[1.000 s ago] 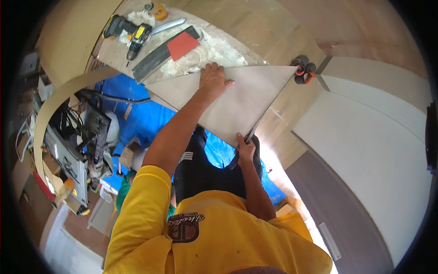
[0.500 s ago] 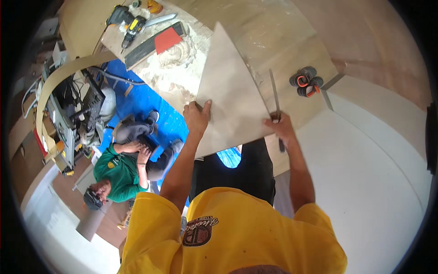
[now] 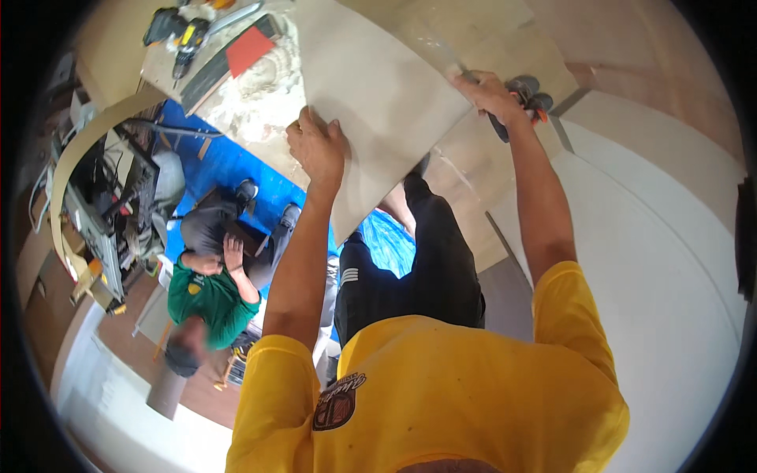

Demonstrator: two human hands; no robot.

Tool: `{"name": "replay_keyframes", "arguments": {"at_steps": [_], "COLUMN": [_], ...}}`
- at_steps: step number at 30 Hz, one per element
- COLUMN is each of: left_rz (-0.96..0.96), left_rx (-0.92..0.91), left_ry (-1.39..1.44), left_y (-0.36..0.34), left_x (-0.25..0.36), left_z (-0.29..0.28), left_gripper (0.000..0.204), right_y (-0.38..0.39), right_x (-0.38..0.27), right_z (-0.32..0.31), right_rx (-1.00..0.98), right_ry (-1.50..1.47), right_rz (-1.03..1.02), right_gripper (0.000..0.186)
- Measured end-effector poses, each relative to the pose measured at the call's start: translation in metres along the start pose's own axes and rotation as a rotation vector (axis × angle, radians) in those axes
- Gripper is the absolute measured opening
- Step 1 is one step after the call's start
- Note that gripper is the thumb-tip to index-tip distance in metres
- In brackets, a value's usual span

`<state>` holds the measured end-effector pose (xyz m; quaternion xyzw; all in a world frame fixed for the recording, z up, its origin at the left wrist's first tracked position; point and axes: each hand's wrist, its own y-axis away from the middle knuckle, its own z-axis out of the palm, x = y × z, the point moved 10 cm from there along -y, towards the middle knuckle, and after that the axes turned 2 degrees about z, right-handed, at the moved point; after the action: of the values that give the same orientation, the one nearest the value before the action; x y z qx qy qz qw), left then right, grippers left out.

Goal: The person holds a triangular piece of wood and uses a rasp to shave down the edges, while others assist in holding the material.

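A large beige board [image 3: 378, 94] with a pointed lower corner extends beyond the top of the picture, over the powder-covered work surface. My left hand [image 3: 315, 150] grips its left edge, thumb on the face and fingers curled. At the board's right edge, my right hand [image 3: 489, 98] is closed round a dark-handled, long-bladed tool [image 3: 497, 128], whose blade is mostly hidden or hard to make out.
A drill [image 3: 187, 49], red sheet [image 3: 248, 51] and dark strip [image 3: 206, 94] lie upper left. A co-worker in green [image 3: 213, 299] sits on blue sheeting [image 3: 205, 146] near piled equipment [image 3: 110, 197]. Dark shoes [image 3: 535, 102] are at right, beside white panels [image 3: 631, 276].
The board has turned and moved toward the top. Both my hands have moved up, the right one with the tool. The co-worker, mostly hidden a second ago, is now in view.
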<state>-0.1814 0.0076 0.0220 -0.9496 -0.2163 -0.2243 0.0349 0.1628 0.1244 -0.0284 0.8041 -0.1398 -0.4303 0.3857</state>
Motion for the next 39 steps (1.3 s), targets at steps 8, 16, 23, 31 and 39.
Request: {"name": "replay_keyframes", "arguments": {"at_steps": [8, 16, 23, 31, 39], "left_rz": [0.71, 0.717, 0.707, 0.709, 0.721], "left_rx": [-0.161, -0.188, -0.194, -0.207, -0.183], "left_ry": [-0.076, -0.121, -0.148, -0.146, -0.133], "left_y": [0.025, 0.039, 0.037, 0.04, 0.035], "left_x": [0.077, 0.074, 0.074, 0.073, 0.069], "left_z": [0.048, 0.063, 0.064, 0.069, 0.068], "left_gripper": [0.072, 0.082, 0.084, 0.085, 0.085], "right_y": [0.125, 0.139, 0.082, 0.087, 0.076], "right_x": [0.058, 0.054, 0.091, 0.066, 0.042], "right_z": [-0.048, 0.002, 0.045, -0.019, -0.028], "right_rx": [0.512, 0.324, 0.107, 0.734, 0.795], "right_ry": [-1.09, -1.336, -1.492, -1.141, -1.208], "right_rz": [-0.475, -0.549, -0.614, -0.755, -0.868], "right_gripper": [0.038, 0.06, 0.056, 0.057, 0.059]}}
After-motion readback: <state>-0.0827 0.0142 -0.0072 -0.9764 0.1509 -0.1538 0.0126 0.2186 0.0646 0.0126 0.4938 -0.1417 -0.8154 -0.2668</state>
